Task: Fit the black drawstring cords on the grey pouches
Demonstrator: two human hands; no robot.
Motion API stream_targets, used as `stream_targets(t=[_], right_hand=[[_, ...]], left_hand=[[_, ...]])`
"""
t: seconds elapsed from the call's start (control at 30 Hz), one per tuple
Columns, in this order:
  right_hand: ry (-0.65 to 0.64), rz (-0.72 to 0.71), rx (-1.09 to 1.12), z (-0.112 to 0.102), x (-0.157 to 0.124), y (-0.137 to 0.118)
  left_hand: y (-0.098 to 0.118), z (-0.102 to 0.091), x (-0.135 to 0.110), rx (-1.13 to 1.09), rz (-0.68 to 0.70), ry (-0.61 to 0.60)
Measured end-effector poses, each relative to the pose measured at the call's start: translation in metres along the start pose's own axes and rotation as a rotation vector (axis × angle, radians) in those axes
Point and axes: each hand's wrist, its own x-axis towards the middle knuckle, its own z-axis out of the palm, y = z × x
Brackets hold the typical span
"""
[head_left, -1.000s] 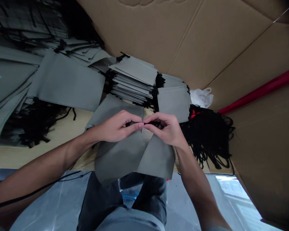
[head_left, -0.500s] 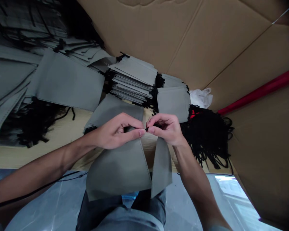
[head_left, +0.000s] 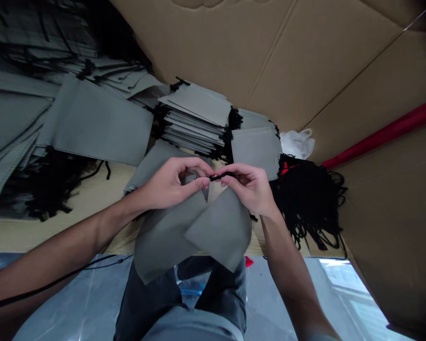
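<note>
A short stretch of black cord [head_left: 218, 176] runs between my two hands, pinched at both ends. My left hand [head_left: 173, 184] closes thumb and fingers on its left end. Opposite it, my right hand [head_left: 250, 187] grips the other end, knuckles turned up. Below the hands hang two grey fabric pieces: a left panel [head_left: 163, 241] with a stitched edge and a right panel [head_left: 223, 227] lapping over it. How the cord joins the panels is hidden by my fingers.
Stacked grey pouches [head_left: 195, 128] with black cords stand behind my hands, beside a smaller stack [head_left: 256, 151]. A bundle of black cords [head_left: 308, 203] lies right, near a clear plastic bag [head_left: 297, 143]. Grey panels [head_left: 102, 118] heap at left. Cardboard [head_left: 252, 47] walls the back.
Both hands have risen slightly, and more cord shows between them. The right panel has swung left and now overlaps the left one, closing the gap between them.
</note>
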Motion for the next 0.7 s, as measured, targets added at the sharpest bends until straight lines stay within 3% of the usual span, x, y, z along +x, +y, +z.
stream_targets(t=[0.17,0.33,0.7], right_hand=[[0.061,-0.093,-0.231,-0.004,0.001,-0.001],[0.081,-0.030,-0.177,-0.003,-0.004,0.000],[0.118,-0.209,-0.408,-0.002,-0.006,0.002]], left_hand=[[-0.008,-0.005,0.005,-0.033,0.023,0.053],[-0.012,-0.006,0.007,-0.068,-0.004,0.091],[-0.014,-0.006,0.007,-0.077,-0.051,0.092]])
